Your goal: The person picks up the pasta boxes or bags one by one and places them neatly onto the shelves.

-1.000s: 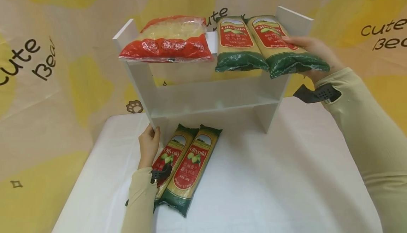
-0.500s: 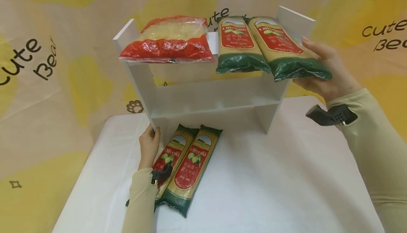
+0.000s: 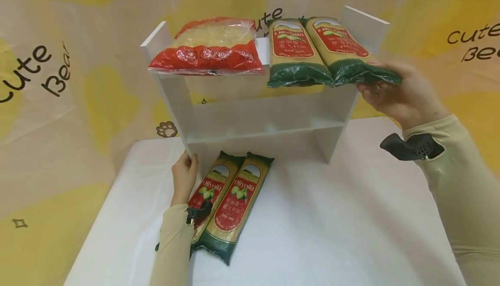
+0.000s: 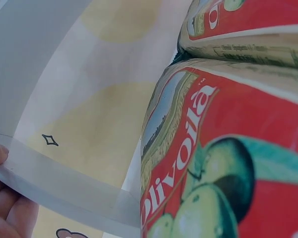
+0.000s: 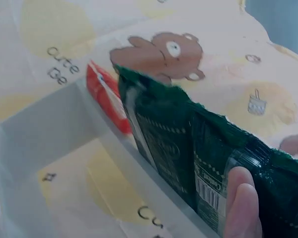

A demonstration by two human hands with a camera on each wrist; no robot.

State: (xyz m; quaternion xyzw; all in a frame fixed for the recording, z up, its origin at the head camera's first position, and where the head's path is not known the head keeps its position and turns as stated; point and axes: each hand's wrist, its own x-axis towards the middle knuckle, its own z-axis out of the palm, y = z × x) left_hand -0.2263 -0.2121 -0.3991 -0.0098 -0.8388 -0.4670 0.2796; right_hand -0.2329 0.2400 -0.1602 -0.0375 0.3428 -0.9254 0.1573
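Note:
A white shelf unit stands on the table. My left hand grips its lower left edge, and the left wrist view shows the fingers around the white board. On the top board, my right hand holds the green near end of the right spaghetti pack, thumb above and fingers below. Another spaghetti pack lies beside it, touching. To the left sits a red and clear pasta bag. In the right wrist view, fingers press the pack's dark green end.
Two more spaghetti packs lie side by side on the white tabletop in front of the shelf: a right one and a left one, partly behind my left forearm. A patterned yellow cloth hangs behind.
My right hand has slid from the pack's upper face to its near end. The pack's near end has shifted back and left, closer to its neighbour. The left hand keeps its place.

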